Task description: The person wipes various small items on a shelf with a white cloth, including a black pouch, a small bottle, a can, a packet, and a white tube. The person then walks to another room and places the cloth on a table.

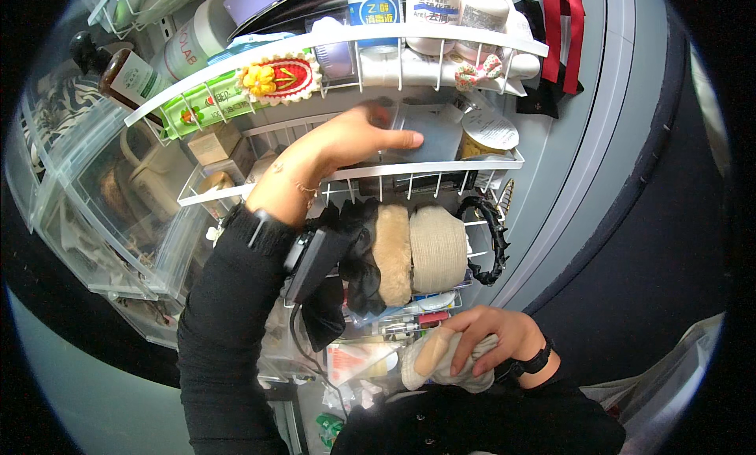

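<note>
My left hand (360, 133) reaches into the middle white wire basket (413, 168), its thumb against a translucent plastic box (431, 127); its other fingers are partly hidden behind the hand, so its grip cannot be told. A round-lidded container (489, 130) stands right of that box. Lower right, my right hand (487, 340) grips a crumpled light-grey cloth (419, 366). Between the hands, a beige ribbed headband (438, 248), a tan fluffy headband (392, 254) and black fabric (357, 260) hang at the rack. A black spiked hoop (499, 248) hangs at their right.
The upper wire shelf (354, 34) holds bottles, a green wipes pack (201, 106) and a decorated oval clip (280, 78). Clear plastic drawers (118, 207) stand at left. A black device (316, 263) with a cable is beside my left forearm. Red ribbons (561, 41) hang upper right.
</note>
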